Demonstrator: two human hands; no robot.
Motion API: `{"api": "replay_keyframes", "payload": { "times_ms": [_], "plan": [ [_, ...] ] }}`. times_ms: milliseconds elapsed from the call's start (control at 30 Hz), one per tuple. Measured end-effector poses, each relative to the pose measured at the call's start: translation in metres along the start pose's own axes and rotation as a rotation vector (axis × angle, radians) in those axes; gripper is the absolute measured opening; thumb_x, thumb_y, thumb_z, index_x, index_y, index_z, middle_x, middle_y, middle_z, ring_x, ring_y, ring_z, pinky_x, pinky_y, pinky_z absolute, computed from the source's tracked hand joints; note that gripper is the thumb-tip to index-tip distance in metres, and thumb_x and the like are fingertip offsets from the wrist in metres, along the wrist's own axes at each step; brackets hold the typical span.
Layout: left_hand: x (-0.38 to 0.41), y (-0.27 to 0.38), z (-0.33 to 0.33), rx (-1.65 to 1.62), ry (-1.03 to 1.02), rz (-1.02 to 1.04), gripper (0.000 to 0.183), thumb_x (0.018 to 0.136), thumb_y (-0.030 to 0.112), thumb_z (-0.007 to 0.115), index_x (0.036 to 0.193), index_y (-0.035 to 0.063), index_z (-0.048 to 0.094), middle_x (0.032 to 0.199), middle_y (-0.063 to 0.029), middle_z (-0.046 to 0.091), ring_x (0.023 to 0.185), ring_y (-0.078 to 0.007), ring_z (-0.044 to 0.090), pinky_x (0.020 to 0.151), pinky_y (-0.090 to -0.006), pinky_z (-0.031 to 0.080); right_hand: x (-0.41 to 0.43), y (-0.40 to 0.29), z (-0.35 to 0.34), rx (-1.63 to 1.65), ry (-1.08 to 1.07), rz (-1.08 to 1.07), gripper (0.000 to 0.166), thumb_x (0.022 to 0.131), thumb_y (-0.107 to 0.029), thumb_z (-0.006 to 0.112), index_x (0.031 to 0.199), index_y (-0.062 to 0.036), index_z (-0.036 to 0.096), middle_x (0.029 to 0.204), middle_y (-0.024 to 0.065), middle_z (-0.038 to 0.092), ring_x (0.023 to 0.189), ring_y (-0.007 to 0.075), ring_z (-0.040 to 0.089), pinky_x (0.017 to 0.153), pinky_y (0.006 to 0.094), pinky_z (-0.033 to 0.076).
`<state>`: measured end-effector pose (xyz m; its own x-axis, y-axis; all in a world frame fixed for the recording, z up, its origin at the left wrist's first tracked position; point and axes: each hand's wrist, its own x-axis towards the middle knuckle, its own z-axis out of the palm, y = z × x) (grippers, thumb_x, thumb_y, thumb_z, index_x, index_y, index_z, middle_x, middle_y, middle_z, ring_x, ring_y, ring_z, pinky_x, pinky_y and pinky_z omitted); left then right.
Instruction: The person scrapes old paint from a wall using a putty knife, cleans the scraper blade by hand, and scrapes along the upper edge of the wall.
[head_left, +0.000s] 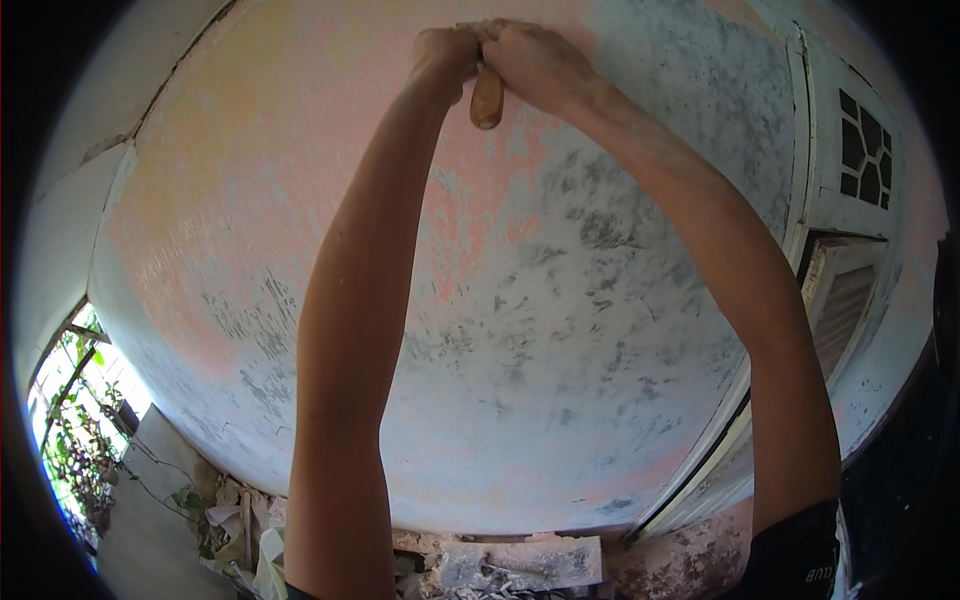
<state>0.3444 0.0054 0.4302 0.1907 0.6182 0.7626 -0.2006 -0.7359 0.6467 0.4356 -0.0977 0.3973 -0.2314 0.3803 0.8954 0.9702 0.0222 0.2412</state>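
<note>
Both my arms reach up to a wall (480, 360) with patchy pink, yellow and pale blue-white paint and dark grey bare spots. At the top of the view, my left hand (446, 56) and my right hand (529, 64) are closed together around a hand tool. Its rounded wooden handle (487, 99) sticks out below, between the hands. My fingers hide the tool's working end, so I cannot tell its shape. The hands are close to the pink area of the wall.
A white door (817, 165) with a dark lattice panel (866, 150) and louvres stands at right. Lower left are a bright opening and plants (79, 450). Rubble and a dusty slab (517, 564) lie along the wall's foot.
</note>
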Motion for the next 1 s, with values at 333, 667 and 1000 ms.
{"api": "replay_keyframes", "payload": {
  "times_ms": [333, 667, 1000],
  "plan": [
    [0.002, 0.011, -0.006, -0.004, -0.053, -0.006, 0.012, 0.081, 0.004, 0.050, 0.070, 0.0028, 0.055, 0.062, -0.0022, 0.047, 0.053, -0.0091, 0.041, 0.046, -0.0282, 0.032, 0.015, 0.006, 0.004, -0.278, -0.080, -0.111, 0.023, 0.080, -0.007, 0.056, 0.101, -0.0002, 0.063, 0.118, 0.0118, 0.060, 0.111, 0.0270, 0.056, 0.090, 0.0370, 0.051],
    [-0.006, 0.012, -0.002, -0.011, -0.015, 0.009, 0.005, 0.077, 0.003, 0.056, 0.072, 0.0014, 0.055, 0.064, -0.0016, 0.047, 0.053, -0.0088, 0.040, 0.048, -0.0283, 0.033, 0.011, 0.002, 0.004, -0.062, 0.001, -0.022, 0.020, 0.080, -0.008, 0.057, 0.096, 0.0004, 0.064, 0.115, 0.0130, 0.060, 0.107, 0.0285, 0.059, 0.089, 0.0368, 0.051],
    [0.025, 0.014, -0.009, 0.124, -0.072, -0.024, 0.009, 0.079, 0.005, 0.057, 0.076, -0.0028, 0.061, 0.070, -0.0082, 0.058, 0.059, -0.0126, 0.055, 0.050, -0.0276, 0.045, 0.018, -0.002, -0.006, -0.173, -0.007, -0.073, 0.025, 0.080, -0.008, 0.055, 0.104, -0.0036, 0.061, 0.109, 0.0113, 0.062, 0.100, 0.0295, 0.061, 0.083, 0.0372, 0.052]
  ]
}}
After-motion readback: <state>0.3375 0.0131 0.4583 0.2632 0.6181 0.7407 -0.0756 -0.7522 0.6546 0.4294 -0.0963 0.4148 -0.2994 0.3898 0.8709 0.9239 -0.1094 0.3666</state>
